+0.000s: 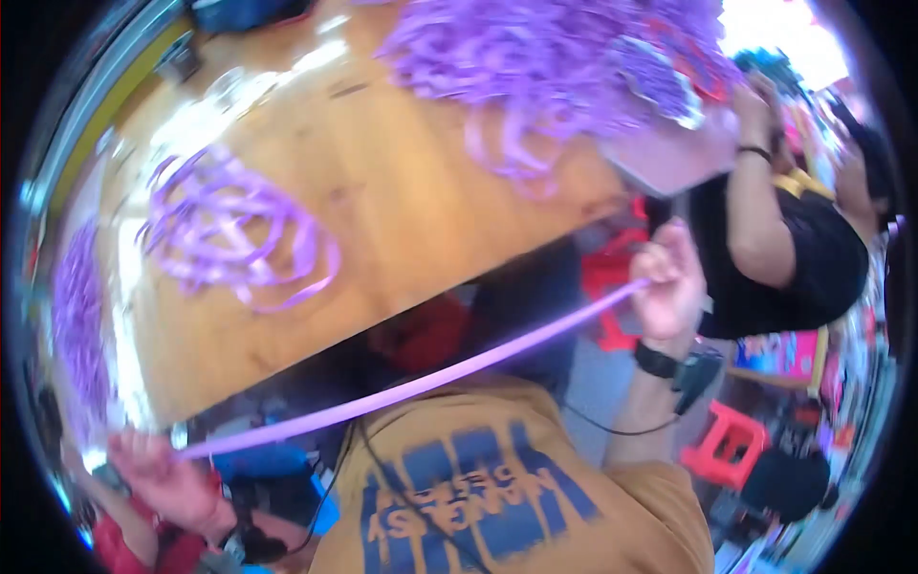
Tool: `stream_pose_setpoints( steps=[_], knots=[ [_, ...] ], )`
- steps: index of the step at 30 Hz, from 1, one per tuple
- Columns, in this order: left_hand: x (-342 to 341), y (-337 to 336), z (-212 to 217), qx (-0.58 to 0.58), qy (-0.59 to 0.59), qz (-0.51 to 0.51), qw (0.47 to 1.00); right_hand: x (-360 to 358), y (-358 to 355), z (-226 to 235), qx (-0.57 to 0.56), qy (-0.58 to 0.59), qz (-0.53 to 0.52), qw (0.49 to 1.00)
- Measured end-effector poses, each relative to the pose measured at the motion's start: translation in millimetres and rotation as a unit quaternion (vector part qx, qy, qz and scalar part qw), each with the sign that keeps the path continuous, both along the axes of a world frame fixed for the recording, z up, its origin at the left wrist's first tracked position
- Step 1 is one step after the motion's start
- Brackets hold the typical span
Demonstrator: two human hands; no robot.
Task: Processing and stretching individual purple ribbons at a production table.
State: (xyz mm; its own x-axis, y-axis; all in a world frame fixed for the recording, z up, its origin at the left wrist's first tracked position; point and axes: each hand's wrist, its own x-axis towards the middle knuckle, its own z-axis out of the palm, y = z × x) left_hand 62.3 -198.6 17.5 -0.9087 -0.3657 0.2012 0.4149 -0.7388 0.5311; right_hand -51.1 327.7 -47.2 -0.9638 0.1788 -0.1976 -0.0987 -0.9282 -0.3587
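A purple strip point(411, 387) runs in a shallow curve between the two hands, just off the near edge of the bench point(373, 230) and across the front of the wearer's tan shirt point(535, 421). The right hand point(669, 282) is just off the right end of that near edge, its grip closed on one end of the strip with the fingers curled in. The left hand point(167, 483), somewhat blurred, is just off the bench's near left corner, and its grip is closed around the strip's other end. A dark band point(657, 361) circles the right wrist, and a thin cable hangs near it.

On the bench, a loose tangle of purple ribbon point(212, 230) lies toward the left edge, with loops spread toward the near edge. A much larger heap of purple ribbon point(545, 57) covers the far right part, some loops trailing toward the middle. Further purple strands point(81, 325) show beyond the left edge.

By the right corner, next to the large heap, is a pale pinkish flat surface point(674, 153). Beside it sits a co-worker in a black top point(794, 253), one bare forearm raised. A red stool point(727, 447) stands on the floor, well apart from the bench's right corner. Past the near left corner, a red sleeve point(120, 536) belongs to another person.
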Motion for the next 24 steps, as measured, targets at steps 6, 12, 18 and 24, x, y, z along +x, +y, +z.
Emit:
stream_pose_setpoints(
  steps=[6,12,18,24],
  knots=[
    [-25,19,-4,-0.033,-0.002,-0.015,0.999,22,-38,41,0.18,0.109,0.068,0.975],
    [-46,114,-6,-0.197,-0.136,0.0,0.971,28,-82,54,0.145,0.155,0.184,0.96],
    [-62,185,13,-0.304,-0.187,-0.208,0.911,29,-112,44,0.21,0.169,0.248,0.931],
    [-73,195,8,-0.312,-0.1,-0.375,0.867,36,-138,45,0.22,0.169,0.301,0.912]
  ],
)
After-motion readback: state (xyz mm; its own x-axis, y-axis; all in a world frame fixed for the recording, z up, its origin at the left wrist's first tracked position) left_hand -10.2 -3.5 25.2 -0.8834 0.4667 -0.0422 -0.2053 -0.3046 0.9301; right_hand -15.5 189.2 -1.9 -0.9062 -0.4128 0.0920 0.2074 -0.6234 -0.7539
